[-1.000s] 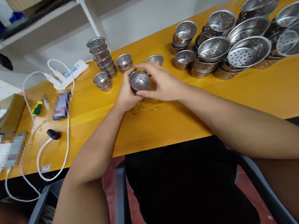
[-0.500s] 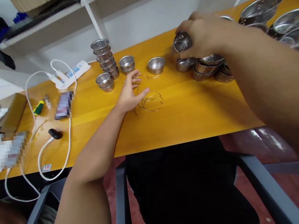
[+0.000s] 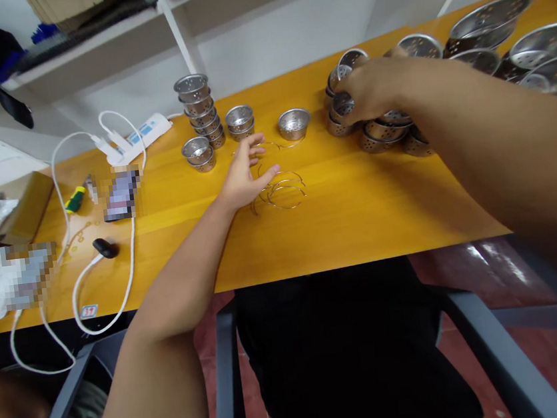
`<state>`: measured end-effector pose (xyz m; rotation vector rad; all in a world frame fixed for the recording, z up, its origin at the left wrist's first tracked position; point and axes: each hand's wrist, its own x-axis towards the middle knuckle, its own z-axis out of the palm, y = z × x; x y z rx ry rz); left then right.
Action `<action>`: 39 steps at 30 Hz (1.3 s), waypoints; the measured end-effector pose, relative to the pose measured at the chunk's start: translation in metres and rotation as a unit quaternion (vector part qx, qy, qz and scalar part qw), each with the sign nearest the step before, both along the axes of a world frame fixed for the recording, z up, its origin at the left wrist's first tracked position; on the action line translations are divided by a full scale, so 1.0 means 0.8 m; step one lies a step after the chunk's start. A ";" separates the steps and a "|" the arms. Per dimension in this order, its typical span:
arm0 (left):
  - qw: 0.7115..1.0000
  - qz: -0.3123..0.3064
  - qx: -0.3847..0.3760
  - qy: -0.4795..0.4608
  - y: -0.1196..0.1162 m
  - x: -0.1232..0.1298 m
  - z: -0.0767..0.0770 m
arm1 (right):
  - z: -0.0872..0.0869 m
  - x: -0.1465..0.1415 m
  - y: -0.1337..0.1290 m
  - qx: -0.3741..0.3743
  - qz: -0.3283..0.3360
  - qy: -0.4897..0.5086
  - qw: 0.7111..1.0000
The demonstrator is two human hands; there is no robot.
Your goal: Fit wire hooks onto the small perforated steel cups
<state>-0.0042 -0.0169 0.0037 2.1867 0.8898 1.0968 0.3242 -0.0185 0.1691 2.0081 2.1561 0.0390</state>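
My left hand rests over the table with its fingers apart and nothing in it, beside several thin metal rings. My right hand is closed round a small perforated metal cup, which is tilted among the stacked cups on the right. A cup stands by itself between my hands. Left of it are a short stack, a tall stack and another short stack.
Large perforated metal bowls stand at the back right. On the left lie a power strip, a phone, a screwdriver, a black mouse-like object and white cables. A person's leg shows at the lower left.
My right hand has moved down and slightly forward with the cup, uncovering more of the cups and bowls behind it. My left hand has stayed beside the rings.
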 end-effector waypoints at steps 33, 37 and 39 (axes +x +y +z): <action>0.990 0.105 0.067 -0.073 0.036 -0.013 -0.016 | -0.077 -0.054 -0.065 0.046 0.280 0.424 0.860; 0.986 0.131 0.061 -0.085 0.044 -0.022 -0.015 | -0.089 -0.048 -0.064 -0.053 0.312 0.324 0.891; 0.983 0.137 0.060 -0.107 0.044 -0.023 -0.013 | -0.102 -0.055 -0.064 -0.068 0.316 0.299 0.898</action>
